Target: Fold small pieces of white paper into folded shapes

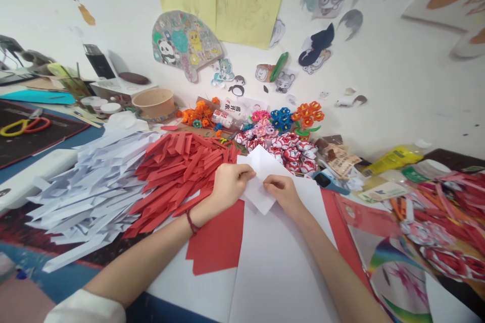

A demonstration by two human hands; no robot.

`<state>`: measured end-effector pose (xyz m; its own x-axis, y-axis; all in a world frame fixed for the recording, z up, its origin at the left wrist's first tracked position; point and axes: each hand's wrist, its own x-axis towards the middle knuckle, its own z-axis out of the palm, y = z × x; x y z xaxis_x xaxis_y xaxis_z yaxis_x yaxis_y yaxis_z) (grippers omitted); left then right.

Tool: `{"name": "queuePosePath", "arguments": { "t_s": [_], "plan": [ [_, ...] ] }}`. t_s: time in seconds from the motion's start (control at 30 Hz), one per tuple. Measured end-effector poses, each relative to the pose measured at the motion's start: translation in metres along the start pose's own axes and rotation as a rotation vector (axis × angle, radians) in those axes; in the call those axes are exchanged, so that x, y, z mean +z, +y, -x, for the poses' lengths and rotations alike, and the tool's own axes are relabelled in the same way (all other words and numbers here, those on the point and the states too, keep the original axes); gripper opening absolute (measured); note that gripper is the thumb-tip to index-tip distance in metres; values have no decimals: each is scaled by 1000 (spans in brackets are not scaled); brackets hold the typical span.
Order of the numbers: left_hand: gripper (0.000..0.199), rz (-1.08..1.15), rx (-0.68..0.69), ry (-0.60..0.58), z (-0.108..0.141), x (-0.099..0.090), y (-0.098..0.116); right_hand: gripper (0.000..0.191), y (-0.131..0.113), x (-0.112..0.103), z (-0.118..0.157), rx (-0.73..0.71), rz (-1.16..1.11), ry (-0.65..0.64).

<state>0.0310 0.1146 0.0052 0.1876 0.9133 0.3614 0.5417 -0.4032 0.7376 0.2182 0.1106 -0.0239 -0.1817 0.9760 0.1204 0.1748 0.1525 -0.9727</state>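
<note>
Between my two hands is a piece of folded white paper (261,166), held up with one corner pointing away from me and another toward me. My left hand (233,181) pinches its left side between thumb and fingers. On the right side, my right hand (282,193) is closed with its fingertips against the paper. Beneath both hands lies a large white sheet (280,267), with red paper (222,237) to its left. Left of my left hand is a pile of folded red paper strips (178,171), and beyond that a pile of folded white paper strips (98,186).
Red-and-white paper flowers (291,151) crowd the back against the wall. Scissors (26,125) lie on the dark mat at far left. A tan bowl (153,102) stands behind the strips. A yellow bottle (396,159) and a rainbow-printed folder (397,277) are on the right.
</note>
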Motion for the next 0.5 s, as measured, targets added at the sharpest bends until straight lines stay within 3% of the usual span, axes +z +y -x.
{"name": "queuePosePath", "arguments": {
  "t_s": [0.5],
  "plan": [
    [21,-14,-24,81,-9,-12,-5,12,1,0,-1,-20,72,25]
  ]
}}
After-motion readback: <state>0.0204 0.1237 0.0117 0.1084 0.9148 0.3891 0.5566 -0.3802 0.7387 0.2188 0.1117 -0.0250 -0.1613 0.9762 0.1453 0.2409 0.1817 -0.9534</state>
